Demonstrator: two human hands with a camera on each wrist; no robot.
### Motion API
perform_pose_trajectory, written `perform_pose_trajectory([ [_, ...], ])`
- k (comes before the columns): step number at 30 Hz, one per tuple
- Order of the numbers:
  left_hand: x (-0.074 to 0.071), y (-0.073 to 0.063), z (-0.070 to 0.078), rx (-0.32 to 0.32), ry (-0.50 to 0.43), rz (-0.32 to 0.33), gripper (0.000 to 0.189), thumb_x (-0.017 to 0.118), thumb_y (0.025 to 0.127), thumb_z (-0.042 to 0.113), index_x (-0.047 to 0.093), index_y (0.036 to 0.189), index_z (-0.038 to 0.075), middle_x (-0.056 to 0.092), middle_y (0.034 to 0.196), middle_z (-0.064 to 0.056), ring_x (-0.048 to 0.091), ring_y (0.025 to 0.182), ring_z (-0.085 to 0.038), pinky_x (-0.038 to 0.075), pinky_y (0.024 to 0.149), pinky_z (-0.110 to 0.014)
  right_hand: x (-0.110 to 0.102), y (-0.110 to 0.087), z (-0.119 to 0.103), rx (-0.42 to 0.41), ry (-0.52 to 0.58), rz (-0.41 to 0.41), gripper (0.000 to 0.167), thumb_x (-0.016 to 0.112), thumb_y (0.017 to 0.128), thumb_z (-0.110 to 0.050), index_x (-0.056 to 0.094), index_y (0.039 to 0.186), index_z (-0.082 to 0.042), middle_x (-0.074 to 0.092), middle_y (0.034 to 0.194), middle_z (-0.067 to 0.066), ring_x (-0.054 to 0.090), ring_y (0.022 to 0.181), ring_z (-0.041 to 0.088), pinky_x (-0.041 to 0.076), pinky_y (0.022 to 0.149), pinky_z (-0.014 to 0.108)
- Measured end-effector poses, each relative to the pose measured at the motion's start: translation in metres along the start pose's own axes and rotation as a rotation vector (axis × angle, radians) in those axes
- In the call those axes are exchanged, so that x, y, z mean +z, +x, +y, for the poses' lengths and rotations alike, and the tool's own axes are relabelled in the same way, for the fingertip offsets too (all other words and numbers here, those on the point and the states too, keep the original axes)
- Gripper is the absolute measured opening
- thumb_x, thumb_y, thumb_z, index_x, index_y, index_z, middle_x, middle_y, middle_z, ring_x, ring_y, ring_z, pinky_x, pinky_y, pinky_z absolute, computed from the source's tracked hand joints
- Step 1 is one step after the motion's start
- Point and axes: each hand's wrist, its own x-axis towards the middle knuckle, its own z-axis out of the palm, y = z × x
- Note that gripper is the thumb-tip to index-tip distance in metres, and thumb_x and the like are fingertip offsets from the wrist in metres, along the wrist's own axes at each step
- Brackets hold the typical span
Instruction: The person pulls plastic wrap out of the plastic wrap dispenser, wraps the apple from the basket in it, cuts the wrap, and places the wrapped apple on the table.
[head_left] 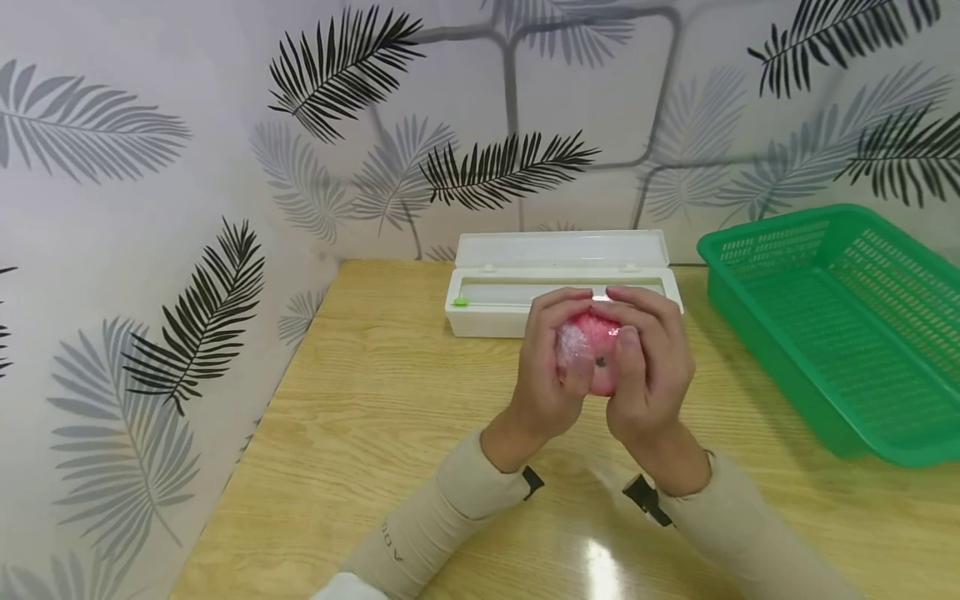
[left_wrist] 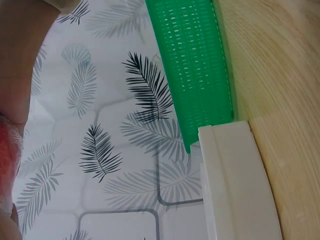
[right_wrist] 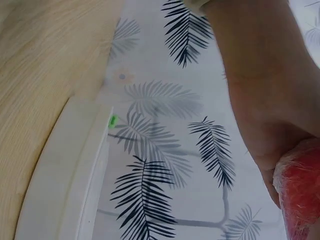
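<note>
Both hands cup a round, pinkish-red apple (head_left: 602, 382) with a dark stem spot, wrapped in crinkled clear cling film. The left hand (head_left: 542, 362) curls round its left side, and the right hand (head_left: 654, 358) round its right side, fingertips nearly meeting over the top. They hold it up in front of a white cling film dispenser (head_left: 487, 322), whose lid stands raised. In the left wrist view only a slice of the wrapped apple (left_wrist: 7, 160) shows at the left edge. Film wrinkles stand out on the apple (right_wrist: 302, 185) in the right wrist view.
A green perforated plastic basket (head_left: 832, 367) stands on the right of the wooden table (head_left: 360, 400). A small green slider (head_left: 461, 302) sits on the dispenser's left end. Behind and to the left is a leaf-patterned wall covering (head_left: 225, 167).
</note>
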Motion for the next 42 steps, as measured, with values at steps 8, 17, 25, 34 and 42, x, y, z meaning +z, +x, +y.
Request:
perform_pose_trajectory([
  [8,-0.005,-0.001,-0.002,0.151,0.050,-0.047,0.053,0.040,0.093,0.040,0.037,0.115,-0.008,0.038,0.119,-0.027,0.046,0.109,-0.036,0.049,0.088,-0.033,-0.004,0.000,-0.007,0.179,0.082,-0.024,0.031,0.041,0.089,-0.010,0.057,0.086,0.018,0.056,0.095,0.028,0.054,0.095,0.032,0.049,0.077,0.026],
  [17,-0.003,0.002,-0.002,0.251,0.068,0.015,0.049,0.045,0.093,0.038,0.044,0.111,-0.007,0.044,0.110,-0.024,0.049,0.103,-0.035,0.049,0.087,-0.038,-0.003,-0.009,-0.003,0.299,0.158,0.042,0.025,0.037,0.087,-0.002,0.052,0.086,0.018,0.057,0.089,0.015,0.054,0.086,0.023,0.046,0.073,0.027],
  [25,0.000,0.002,0.000,0.191,0.067,0.026,0.047,0.042,0.096,0.037,0.046,0.112,-0.007,0.044,0.110,-0.023,0.049,0.103,-0.034,0.049,0.087,-0.036,-0.003,-0.011,0.000,0.321,0.149,0.039,0.026,0.036,0.089,-0.003,0.052,0.090,0.017,0.056,0.092,0.011,0.053,0.087,0.023,0.047,0.070,0.025],
  [34,0.003,0.004,0.007,-0.015,-0.018,0.015,0.056,0.038,0.096,0.046,0.045,0.115,-0.007,0.045,0.110,-0.021,0.050,0.102,-0.030,0.051,0.083,-0.030,-0.008,-0.009,0.007,0.280,0.156,-0.041,0.029,0.038,0.086,-0.006,0.053,0.096,0.016,0.056,0.098,0.017,0.053,0.091,0.024,0.048,0.074,0.026],
  [42,-0.005,0.018,0.038,-0.377,-0.300,0.058,0.044,0.034,0.098,0.026,0.042,0.119,-0.012,0.046,0.117,-0.026,0.052,0.099,-0.024,0.055,0.074,-0.035,-0.004,-0.007,0.008,0.069,0.083,-0.091,0.045,0.045,0.095,-0.029,0.056,0.090,0.014,0.060,0.106,0.028,0.054,0.109,0.038,0.046,0.092,0.040],
])
